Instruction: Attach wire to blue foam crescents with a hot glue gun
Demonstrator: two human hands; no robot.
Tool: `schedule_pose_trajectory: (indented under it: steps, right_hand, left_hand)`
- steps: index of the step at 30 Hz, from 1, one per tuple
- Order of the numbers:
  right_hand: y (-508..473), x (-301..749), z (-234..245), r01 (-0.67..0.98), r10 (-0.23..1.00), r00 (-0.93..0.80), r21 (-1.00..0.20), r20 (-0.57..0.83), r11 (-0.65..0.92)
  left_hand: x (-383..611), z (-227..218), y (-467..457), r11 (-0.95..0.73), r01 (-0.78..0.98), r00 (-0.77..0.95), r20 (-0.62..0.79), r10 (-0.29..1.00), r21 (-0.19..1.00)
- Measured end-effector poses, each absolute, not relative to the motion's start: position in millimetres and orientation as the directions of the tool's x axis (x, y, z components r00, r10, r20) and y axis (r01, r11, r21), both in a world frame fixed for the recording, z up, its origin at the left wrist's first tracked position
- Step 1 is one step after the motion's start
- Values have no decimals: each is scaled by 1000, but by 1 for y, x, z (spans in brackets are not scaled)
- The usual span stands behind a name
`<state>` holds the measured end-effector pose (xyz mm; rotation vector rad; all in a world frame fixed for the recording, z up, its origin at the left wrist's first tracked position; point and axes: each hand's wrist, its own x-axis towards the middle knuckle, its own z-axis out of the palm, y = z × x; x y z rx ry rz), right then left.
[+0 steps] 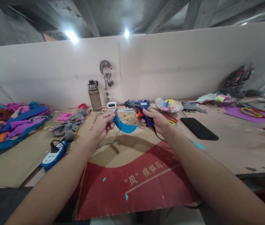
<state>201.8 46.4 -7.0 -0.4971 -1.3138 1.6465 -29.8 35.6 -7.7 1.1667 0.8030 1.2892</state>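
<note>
My left hand [104, 125] pinches the upper end of a blue curved felt piece [125, 127], with a small grey strip [116, 111] at the fingertips. A thin cord dangles by the felt. My right hand [153, 119] is wrapped round the handle of a blue glue gun [137, 104] with an orange trigger. Its nozzle points left, above the felt and apart from it. Both hands are held over a cardboard sheet [132, 175] with a red printed area.
Colourful felt [17, 122] and grey felt pieces [70, 123] lie left, near a blue power strip [54, 155]. A bottle [95, 95] and small white clock [111, 104] stand behind. At right are a black phone [199, 128], a filled bowl [169, 106] and scissors [257, 112].
</note>
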Motion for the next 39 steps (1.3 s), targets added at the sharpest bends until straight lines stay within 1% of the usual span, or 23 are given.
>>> schedule_pose_trajectory:
  steps: [4, 10, 18, 28, 35, 39]
  right_hand:
    - [44, 202, -6, -399, 850, -461, -915, 257, 60]
    - [45, 200, -10, -398, 824, -499, -916, 268, 56]
    - [52, 201, -16, -409, 802, -530, -911, 274, 41]
    - [53, 200, -17, -444, 798, -539, -896, 268, 0]
    - [51, 201, -14, -461, 798, -538, -887, 271, -9]
    - [48, 201, -12, -468, 778, -557, -884, 291, -5]
  left_hand:
    - [-29, -7, 35, -84, -335, 153, 142, 978, 939]
    - [-28, -8, 35, -58, -370, 170, 129, 977, 927]
    - [-28, -9, 34, -83, -359, 231, 175, 957, 930]
    - [-28, -9, 36, -72, -331, 317, 182, 931, 941]
    - [-25, -6, 32, -171, -325, 196, 243, 950, 930]
    - [-25, -8, 33, -208, -326, 190, 280, 941, 922]
